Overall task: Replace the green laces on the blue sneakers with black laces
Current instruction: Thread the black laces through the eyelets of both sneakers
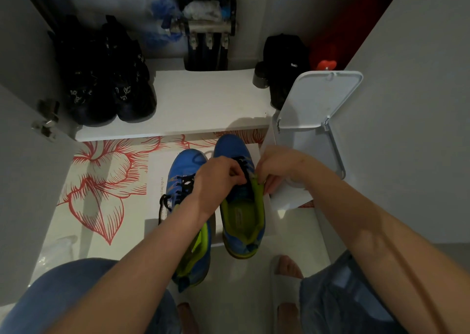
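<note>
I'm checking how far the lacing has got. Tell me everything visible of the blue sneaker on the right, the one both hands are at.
The blue sneaker with lime-green lining stands upright on a white sheet, toe pointing away from the person, beside its blue partner. The upper looks like fabric; the green insole shows through the open mouth. A black lace crosses its eyelets. The left hand pinches that lace; the right hand holds the green edge of the mouth.
</note>
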Available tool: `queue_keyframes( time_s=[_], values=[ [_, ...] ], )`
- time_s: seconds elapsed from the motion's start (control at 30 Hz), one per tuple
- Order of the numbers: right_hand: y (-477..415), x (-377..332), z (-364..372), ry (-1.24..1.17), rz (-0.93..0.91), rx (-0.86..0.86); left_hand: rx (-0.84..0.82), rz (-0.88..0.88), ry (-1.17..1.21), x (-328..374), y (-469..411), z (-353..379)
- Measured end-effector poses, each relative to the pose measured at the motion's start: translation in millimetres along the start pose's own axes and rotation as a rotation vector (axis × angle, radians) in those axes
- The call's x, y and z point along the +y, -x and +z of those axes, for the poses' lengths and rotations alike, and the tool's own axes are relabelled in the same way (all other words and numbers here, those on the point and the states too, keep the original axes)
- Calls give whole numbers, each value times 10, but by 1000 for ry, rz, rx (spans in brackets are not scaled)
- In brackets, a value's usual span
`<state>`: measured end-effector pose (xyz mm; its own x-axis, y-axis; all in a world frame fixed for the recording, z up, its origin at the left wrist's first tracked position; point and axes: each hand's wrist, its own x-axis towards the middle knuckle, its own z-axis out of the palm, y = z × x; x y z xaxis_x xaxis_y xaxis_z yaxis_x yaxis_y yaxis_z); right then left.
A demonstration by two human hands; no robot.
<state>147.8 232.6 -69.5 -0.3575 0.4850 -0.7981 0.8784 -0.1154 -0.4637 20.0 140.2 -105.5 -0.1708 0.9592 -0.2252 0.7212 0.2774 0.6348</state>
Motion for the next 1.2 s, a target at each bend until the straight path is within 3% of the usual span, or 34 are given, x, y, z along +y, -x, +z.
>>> queue_keyframes(
  time_s=[0.63,0.8,1.2],
  values=[
    [27,-23,-6,-30,-32,-18,184,60,106,-15,-26,253],
    [29,-18,1,-30,-30,-13,104,116,-58,-2,-9,282],
    [19,-31,-2,-1,-30,-25,145,124,44,-31,-21,302]
  ],
)
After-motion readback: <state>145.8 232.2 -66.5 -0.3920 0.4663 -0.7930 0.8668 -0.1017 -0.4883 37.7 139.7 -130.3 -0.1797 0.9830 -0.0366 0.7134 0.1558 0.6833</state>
